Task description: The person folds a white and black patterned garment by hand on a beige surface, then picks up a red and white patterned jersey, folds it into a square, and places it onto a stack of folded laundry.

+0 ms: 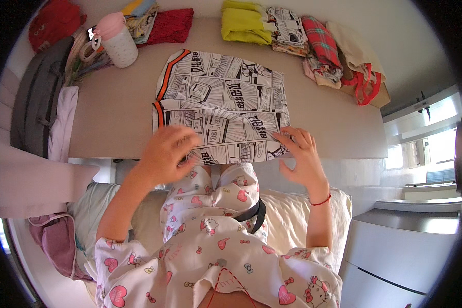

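A pair of black-and-white printed shorts (223,102) with orange-and-black hem trim lies spread on the table, its gathered waistband towards the right. The near edge hangs slightly over the table's front edge, above my knees. My left hand (171,150), a little blurred, is over the near left corner by the trimmed hem, fingers curled; whether it pinches the cloth is hard to see. At the near right corner, my right hand (300,148) rests its fingertips on the waistband, with the thumb apart below.
Along the table's (111,115) back stand a pink-lidded bottle (119,44), folded red cloth (171,25), folded yellow-green clothing (244,25), folded printed cloth (288,25), a plaid garment (319,40) and a cream bag (354,46) with red handles. A grey bag (38,100) sits at left.
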Tool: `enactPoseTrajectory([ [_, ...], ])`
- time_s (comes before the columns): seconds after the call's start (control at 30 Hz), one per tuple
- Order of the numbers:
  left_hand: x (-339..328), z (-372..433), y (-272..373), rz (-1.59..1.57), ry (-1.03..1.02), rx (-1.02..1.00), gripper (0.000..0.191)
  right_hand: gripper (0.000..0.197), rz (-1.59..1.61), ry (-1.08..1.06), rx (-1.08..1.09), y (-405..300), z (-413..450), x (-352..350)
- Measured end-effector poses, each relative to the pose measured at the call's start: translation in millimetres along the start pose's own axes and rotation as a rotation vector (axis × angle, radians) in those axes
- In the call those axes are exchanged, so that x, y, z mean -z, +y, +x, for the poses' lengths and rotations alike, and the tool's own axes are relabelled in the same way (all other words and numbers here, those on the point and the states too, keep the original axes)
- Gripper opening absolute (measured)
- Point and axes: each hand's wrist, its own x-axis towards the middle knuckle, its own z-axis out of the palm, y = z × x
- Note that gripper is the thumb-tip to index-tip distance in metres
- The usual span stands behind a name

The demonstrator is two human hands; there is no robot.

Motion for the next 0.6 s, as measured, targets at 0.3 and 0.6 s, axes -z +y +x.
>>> enactPoseTrajectory([
  [0.3,-2.3,-36.2,-22.7,0.186,-0.003,-0.176,0.048,0.039,0.131,0.146,0.072,11.0,-13.1,-9.9],
  [0.6,54.1,-52.6,-1.7,-0.300,-0.063,0.096,0.042,0.022,0.601,0.329,0.051,6.5,-15.3,-0.7],
])
